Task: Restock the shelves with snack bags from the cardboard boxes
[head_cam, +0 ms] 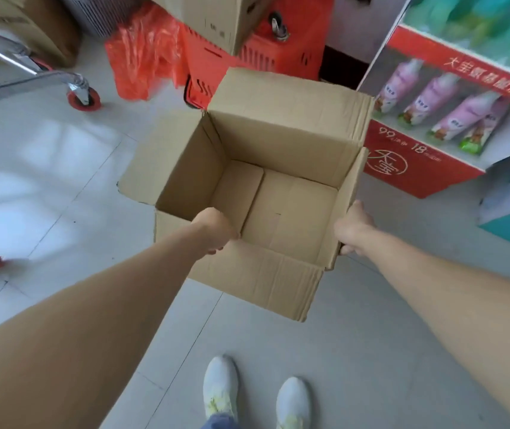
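Fingers of L hand (pixel 216 229) curl over the near rim of the cardboard box (pixel 278 144), gripping that wall from inside, knuckles up. R hand (pixel 354 230) clamps the box's right-side flap, thumb on the outside edge, other fingers hidden behind the cardboard. Both arms are stretched fwd.

Box sits centre-frame, straight in front of the person, mouth up, all four flaps folded outward; the near flap hangs down twd the feet. Inside, only the bare bottom flaps w/ their seam show. Can't tell whether it rests on the floor or is lifted off it.

Below the box: two white shoes (pixel 219 388) on pale tile floor (pixel 61 181).

Right of the box, just beside it: a display stand (pixel 408 171) w/ red front panel, white lettering, and a sloped shelf carrying pink snack packs (pixel 433 100) in a row. Blurred green packs above.

Beyond the box: red basket (pixel 216 66) w/ a second carton (pixel 216 20) on top, orange plastic bag (pixel 145 57) to its left. Far left: metal trolley frame w/ a red caster (pixel 84 97); another brown carton (pixel 21 23) in the top-left corner.
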Demonstrator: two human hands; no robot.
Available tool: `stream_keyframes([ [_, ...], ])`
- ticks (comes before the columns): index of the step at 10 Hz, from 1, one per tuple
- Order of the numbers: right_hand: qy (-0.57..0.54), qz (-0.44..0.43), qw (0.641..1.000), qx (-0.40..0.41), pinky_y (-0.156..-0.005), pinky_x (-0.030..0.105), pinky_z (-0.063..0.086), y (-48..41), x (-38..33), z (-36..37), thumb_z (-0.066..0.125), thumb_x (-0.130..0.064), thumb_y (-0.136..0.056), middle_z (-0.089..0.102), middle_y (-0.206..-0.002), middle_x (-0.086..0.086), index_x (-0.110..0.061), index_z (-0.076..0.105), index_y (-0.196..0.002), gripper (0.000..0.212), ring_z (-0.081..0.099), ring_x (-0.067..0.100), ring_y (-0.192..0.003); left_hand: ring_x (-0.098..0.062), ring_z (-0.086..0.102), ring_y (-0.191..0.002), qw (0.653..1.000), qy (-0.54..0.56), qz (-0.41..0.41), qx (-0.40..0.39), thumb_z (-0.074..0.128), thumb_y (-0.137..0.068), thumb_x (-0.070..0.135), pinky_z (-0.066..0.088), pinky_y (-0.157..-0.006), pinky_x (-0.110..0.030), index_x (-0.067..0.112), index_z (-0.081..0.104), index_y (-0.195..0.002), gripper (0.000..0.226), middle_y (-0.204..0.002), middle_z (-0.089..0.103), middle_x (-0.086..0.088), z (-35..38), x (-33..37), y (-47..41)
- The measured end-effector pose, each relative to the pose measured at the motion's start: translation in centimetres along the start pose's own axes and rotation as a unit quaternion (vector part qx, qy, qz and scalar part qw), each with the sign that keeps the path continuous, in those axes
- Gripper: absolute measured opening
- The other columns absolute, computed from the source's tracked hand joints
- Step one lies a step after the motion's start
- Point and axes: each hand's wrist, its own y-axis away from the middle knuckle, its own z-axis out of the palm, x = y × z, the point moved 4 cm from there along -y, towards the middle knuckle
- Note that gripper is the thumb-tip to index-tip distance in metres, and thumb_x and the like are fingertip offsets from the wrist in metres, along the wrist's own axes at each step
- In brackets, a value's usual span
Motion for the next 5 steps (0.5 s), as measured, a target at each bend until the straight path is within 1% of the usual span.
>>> stream_keyframes([
  [1, -0.037, 0.014, 0.999, -0.006, -0.078, 0.039, 0.057, -3.9, 0.2, 2.6, 0.037, -0.004, -0.097, 0.021, -0.156, 0.009, -0.019, 0.005, -0.152, 0.065, 0.053, 0.039, -0.119, -0.025, 0.057, -0.087, 0.999, 0.011, 0.047, 0.011, 0.060, -0.090, 0.012, 0.051, -0.091, -0.040, -0.001, 0.063, -0.105, 0.020, -0.097, 0.060, -0.013, 1.5, 0.1, -4.0],
  [2, -0.052, 0.025, 0.998, 0.005, -0.091, 0.046, 0.053, -7.7, 0.4, 4.2, 0.037, 0.001, -0.096, 0.023, -0.155, 0.010, -0.017, 0.006, -0.153, 0.067, 0.045, 0.039, -0.127, -0.027, 0.061, -0.091, 0.997, 0.018, 0.073, 0.034, 0.059, -0.089, 0.007, 0.051, -0.088, -0.038, 0.001, 0.064, -0.108, 0.020, -0.097, 0.058, -0.008, 2.2, 0.2, -6.7],
  [3, -0.051, 0.020, 0.997, 0.049, -0.089, 0.040, 0.050, -10.8, 1.4, 4.9, 0.038, 0.006, -0.092, 0.045, -0.133, 0.015, -0.006, 0.032, -0.142, 0.051, 0.052, 0.034, -0.111, -0.029, 0.063, -0.101, 0.994, 0.034, 0.088, 0.058, 0.059, -0.089, 0.006, 0.053, -0.089, -0.037, 0.007, 0.064, -0.107, 0.018, -0.105, 0.063, -0.010, 2.2, 0.5, -8.3],
  [4, -0.049, 0.031, 0.997, 0.057, -0.083, 0.034, 0.049, -11.3, 2.0, 4.6, 0.039, 0.007, -0.091, 0.052, -0.122, 0.017, 0.001, 0.047, -0.129, 0.040, 0.055, 0.031, -0.102, -0.027, 0.063, -0.099, 0.993, 0.049, 0.094, 0.060, 0.058, -0.089, 0.008, 0.051, -0.083, -0.033, 0.008, 0.064, -0.106, 0.018, -0.105, 0.064, -0.011, 1.9, 1.2, -8.5],
  [5, 0.004, 0.010, 0.998, 0.067, -0.080, 0.031, 0.046, -8.6, 0.8, 3.0, 0.044, 0.003, -0.093, 0.055, -0.128, 0.020, 0.004, 0.053, -0.127, 0.035, 0.054, 0.035, -0.116, -0.024, 0.061, -0.091, 0.992, 0.052, 0.099, 0.061, 0.058, -0.089, 0.007, 0.050, -0.080, -0.031, 0.009, 0.064, -0.106, 0.018, -0.100, 0.064, -0.009, 1.3, 1.9, -7.2],
])
